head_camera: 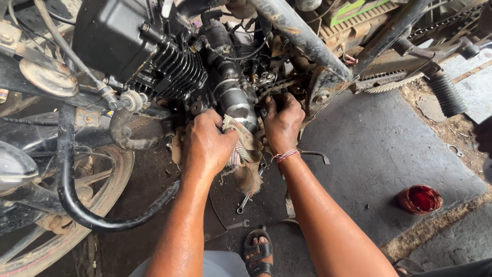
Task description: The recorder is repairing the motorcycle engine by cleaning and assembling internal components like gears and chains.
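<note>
Rag (245, 146): below the engine (225, 87), hanging lengthwise downward. Left hand (207, 143): closed around rag, left of it. Right hand (282, 120): fingers curled into engine; contents not discernible; equally near.

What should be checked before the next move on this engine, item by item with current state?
1. Left hand has the striped rag in its grip: ok.
2. Right hand is seated on the part under the motorcycle frame tube: cannot tell, fingers hidden.
3. Spanners lie within reach on the floor: ok.
4. Red liquid container stands upright, apart from both arms: ok.
5. Sandalled foot is apart from the spanners: not ok, one lies right beside it.
</note>
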